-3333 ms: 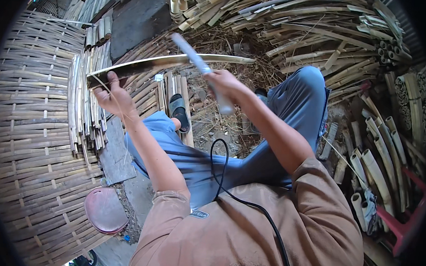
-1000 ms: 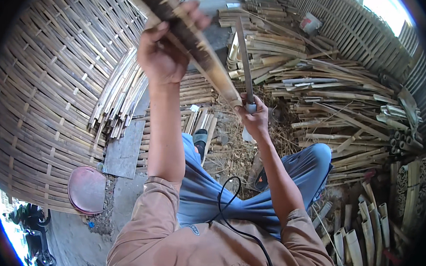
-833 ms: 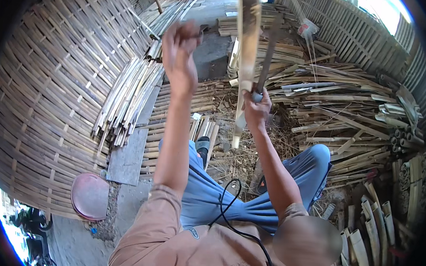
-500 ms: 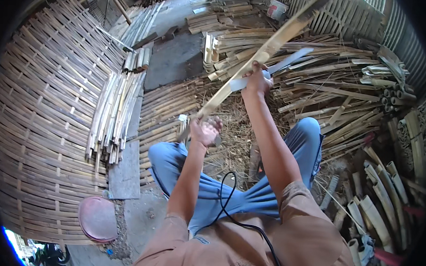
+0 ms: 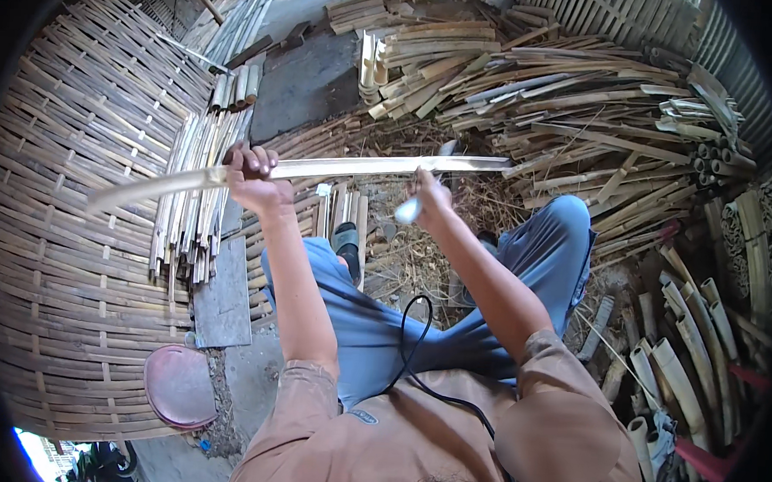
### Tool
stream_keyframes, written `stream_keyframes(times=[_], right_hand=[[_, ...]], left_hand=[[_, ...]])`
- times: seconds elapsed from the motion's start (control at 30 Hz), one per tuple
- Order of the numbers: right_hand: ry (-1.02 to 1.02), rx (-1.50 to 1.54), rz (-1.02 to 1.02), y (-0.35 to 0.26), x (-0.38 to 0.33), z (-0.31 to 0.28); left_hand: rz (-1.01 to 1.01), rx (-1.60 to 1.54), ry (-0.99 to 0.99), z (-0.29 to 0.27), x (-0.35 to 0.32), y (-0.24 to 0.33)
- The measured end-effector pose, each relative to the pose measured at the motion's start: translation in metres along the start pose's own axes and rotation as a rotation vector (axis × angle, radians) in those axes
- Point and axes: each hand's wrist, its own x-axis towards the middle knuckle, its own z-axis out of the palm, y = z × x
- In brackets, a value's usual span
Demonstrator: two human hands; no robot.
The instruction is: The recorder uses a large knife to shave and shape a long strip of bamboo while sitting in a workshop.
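Observation:
A long split bamboo strip lies nearly level across my front, its left end blurred. My left hand is closed around it left of the middle. My right hand is closed on a knife, just below the strip's right part. The knife's pale blade shows beyond the strip's far edge, and its other end, whitish and blurred, sticks out beside my wrist. Whether the blade touches the strip cannot be made out.
Split bamboo is heaped at the far right, with shavings before my legs. A woven bamboo panel fills the left side, strips bundled against it. Upright bamboo pieces stand at right. A round reddish lid-like thing lies lower left.
The strip has swung from a steep diagonal to nearly level and shifted left. My left hand moved up and left with it; my right hand came down and nearer, with the knife turned.

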Motion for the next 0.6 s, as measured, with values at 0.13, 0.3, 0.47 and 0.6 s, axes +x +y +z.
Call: stream_keyframes(times=[0.13,0.3,0.47,0.6], right_hand=[[0.146,-0.645,0.122,0.087,0.009,-0.088],[0.367,-0.761,0.265,0.136,0.028,-0.166],[0.549,-1.154,0.12,0.119,0.028,-0.162],[0.341,-1.322,-0.26,0.103,0.005,-0.129]], left_hand=[[-0.005,0.076,0.106,-0.028,0.009,-0.008],[-0.02,0.18,0.263,-0.07,0.004,-0.039],[-0.046,0.288,0.399,-0.084,-0.007,-0.064],[-0.018,0.385,0.506,-0.073,-0.016,-0.088]])
